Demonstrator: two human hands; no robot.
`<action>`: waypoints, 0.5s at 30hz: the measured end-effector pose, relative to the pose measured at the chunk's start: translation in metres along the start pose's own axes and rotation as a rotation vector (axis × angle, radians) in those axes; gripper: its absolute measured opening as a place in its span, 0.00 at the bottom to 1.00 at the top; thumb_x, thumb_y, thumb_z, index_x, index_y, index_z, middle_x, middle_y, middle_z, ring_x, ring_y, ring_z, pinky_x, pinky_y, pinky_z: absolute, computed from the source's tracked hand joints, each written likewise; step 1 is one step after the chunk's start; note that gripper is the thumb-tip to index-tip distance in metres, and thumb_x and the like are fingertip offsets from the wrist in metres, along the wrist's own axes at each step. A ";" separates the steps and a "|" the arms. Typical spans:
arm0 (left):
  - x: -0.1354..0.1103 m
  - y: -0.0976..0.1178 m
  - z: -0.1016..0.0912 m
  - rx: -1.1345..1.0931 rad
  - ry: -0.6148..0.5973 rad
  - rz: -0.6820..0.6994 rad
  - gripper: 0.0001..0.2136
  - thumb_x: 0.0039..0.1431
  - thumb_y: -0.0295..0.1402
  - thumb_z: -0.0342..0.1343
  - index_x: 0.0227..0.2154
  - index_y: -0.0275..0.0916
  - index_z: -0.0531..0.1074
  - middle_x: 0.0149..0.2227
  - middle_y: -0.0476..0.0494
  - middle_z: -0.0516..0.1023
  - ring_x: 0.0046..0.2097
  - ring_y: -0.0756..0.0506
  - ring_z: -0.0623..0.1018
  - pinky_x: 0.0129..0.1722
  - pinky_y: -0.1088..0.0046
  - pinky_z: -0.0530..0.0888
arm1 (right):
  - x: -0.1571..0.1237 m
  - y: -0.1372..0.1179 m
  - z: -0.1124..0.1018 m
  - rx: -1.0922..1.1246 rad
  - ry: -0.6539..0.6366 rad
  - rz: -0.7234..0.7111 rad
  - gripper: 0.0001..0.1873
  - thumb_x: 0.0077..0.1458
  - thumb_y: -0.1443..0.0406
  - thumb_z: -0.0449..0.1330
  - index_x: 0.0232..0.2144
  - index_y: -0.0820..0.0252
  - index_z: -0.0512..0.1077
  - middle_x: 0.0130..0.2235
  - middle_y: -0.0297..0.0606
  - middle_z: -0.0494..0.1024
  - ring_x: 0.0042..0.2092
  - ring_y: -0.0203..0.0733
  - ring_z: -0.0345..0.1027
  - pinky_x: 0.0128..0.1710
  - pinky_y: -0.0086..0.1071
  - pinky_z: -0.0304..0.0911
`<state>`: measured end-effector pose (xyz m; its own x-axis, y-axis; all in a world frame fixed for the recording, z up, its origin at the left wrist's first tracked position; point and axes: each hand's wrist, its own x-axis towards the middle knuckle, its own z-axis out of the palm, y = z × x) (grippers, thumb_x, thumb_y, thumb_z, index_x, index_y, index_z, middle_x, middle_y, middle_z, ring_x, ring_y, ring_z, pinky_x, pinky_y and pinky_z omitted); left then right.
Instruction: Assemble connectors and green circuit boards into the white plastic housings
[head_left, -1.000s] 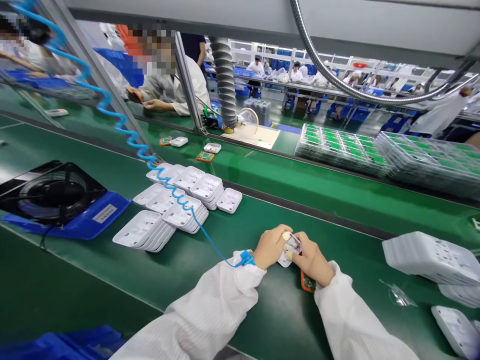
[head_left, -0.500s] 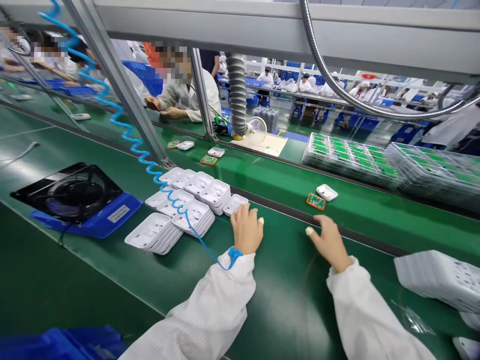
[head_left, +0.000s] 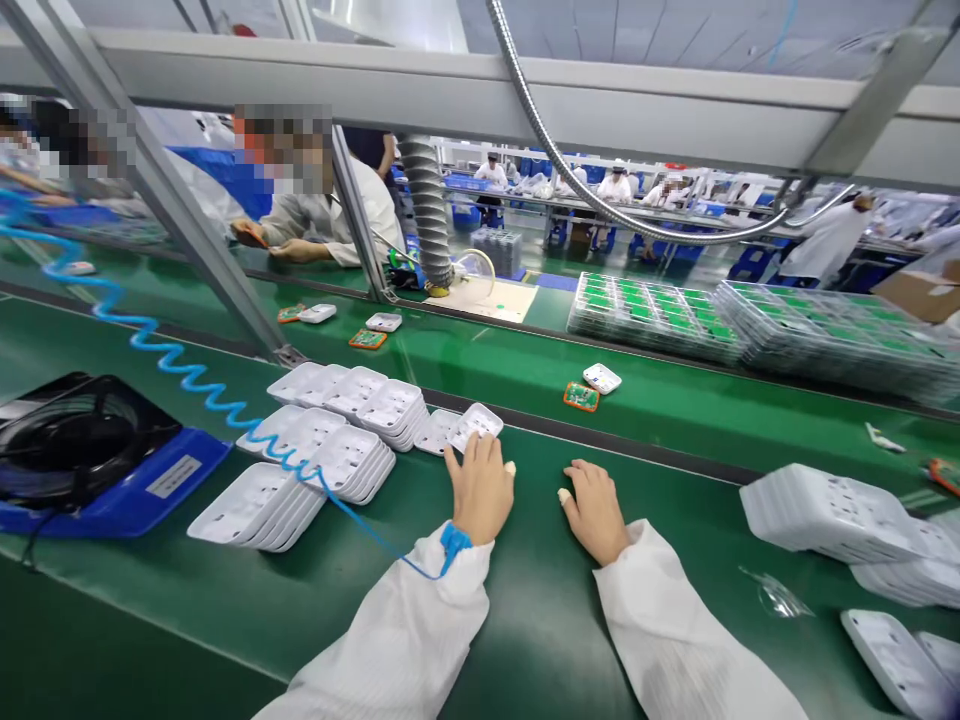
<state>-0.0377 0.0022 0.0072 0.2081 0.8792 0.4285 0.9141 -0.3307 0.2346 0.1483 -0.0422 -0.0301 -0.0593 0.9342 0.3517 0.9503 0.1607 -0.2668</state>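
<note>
My left hand (head_left: pixel 480 490) reaches forward on the green belt, its fingertips on the near edge of a single white plastic shell (head_left: pixel 474 423) that sits tilted beside another shell (head_left: pixel 436 432). A blue wrist strap (head_left: pixel 454 540) with a coiled cord (head_left: pixel 187 375) is on that wrist. My right hand (head_left: pixel 596 510) rests on the belt with loose fingers and holds nothing; its thumb wears a finger cot. Farther out, on the far belt, lie an orange-edged green circuit board (head_left: pixel 581 396) and a small white shell (head_left: pixel 602 378), apart from both hands.
Stacks of white shells (head_left: pixel 337 440) stand left of my left hand, and a black fan on a blue base (head_left: pixel 82 460) is at far left. White covers (head_left: pixel 832 510) pile at right. Trays of green boards (head_left: pixel 652 315) sit beyond. A person (head_left: pixel 322 215) works opposite, behind a slanted metal post (head_left: pixel 187 230).
Both hands let go of the shell and board, which now lie on the far belt. My left hand went to the single shells; my right hand drew back onto the belt.
</note>
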 end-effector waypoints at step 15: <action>-0.025 0.044 0.020 -0.454 -0.030 0.462 0.19 0.59 0.34 0.44 0.53 0.33 0.59 0.54 0.33 0.63 0.57 0.41 0.62 0.54 0.57 0.62 | 0.001 -0.006 0.005 0.039 0.068 0.002 0.14 0.55 0.68 0.51 0.44 0.59 0.66 0.48 0.43 0.67 0.49 0.44 0.58 0.48 0.40 0.57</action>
<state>0.0039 -0.0274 -0.0104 0.5606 0.6185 0.5506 0.4910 -0.7837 0.3804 0.1409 -0.0408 -0.0327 -0.0354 0.9108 0.4114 0.9376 0.1727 -0.3018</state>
